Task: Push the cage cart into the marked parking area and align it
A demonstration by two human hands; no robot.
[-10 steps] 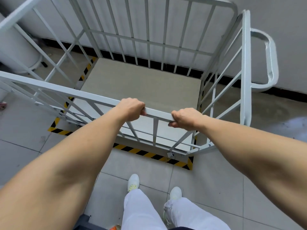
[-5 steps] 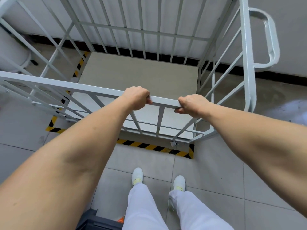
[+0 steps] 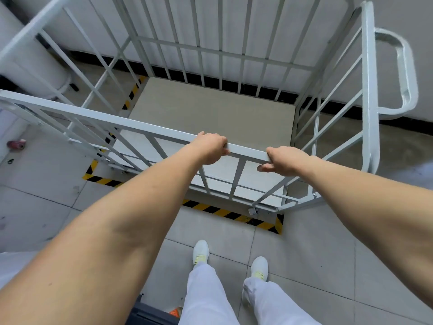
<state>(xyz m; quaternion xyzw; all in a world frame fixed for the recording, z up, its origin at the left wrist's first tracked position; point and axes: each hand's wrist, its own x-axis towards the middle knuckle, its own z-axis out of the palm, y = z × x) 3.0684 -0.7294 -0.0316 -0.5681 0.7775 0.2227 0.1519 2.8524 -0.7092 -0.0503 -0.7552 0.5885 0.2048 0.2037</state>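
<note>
Both hands, left hand (image 3: 209, 146) and right hand (image 3: 284, 161), stay clamped on the cart (image 3: 131, 124) rail; cart has barely shifted within the striped tape (image 3: 230, 213); alignment looks nearly complete.

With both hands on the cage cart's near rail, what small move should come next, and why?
Probably a slight twist of the cage cart, its near end nudged leftward. Left hand and right hand both grip the near top rail, and the platform already sits inside the yellow-black floor tape. Its near edge, however, looks somewhat skewed to the tape line.
</note>
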